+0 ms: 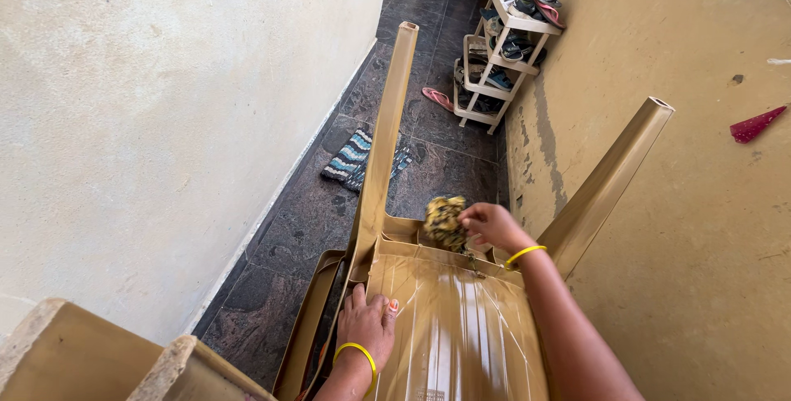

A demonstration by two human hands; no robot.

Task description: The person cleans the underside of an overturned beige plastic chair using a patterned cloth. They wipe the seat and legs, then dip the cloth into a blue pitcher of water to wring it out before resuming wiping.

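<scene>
Head view showed your right hand (489, 225) pinching a crumpled yellow-and-black cloth (445, 221), fingers pressed together around it, against the underside of an overturned tan plastic chair (461, 327). The cloth sat at the far edge of the seat's underside, between the two legs that pointed away from you. Your left hand (367, 323) lay flat on the near left part of the seat's underside, fingers spread slightly, at the base of the left chair leg (390, 133). Each wrist carried a yellow bangle (525, 253). The right chair leg (614, 174) slanted up toward the tan wall (684, 228) on your right. The chair lay on a dark stone floor (288, 236) in a narrow passage, with a pale wall (165, 121) on your left. Beyond the left leg a striped mat (350, 158) lay on the floor. Farther off, a white shoe rack (494, 59) holding sandals stood against the tan wall, and a pink slipper (437, 98) lay just beside it.
</scene>
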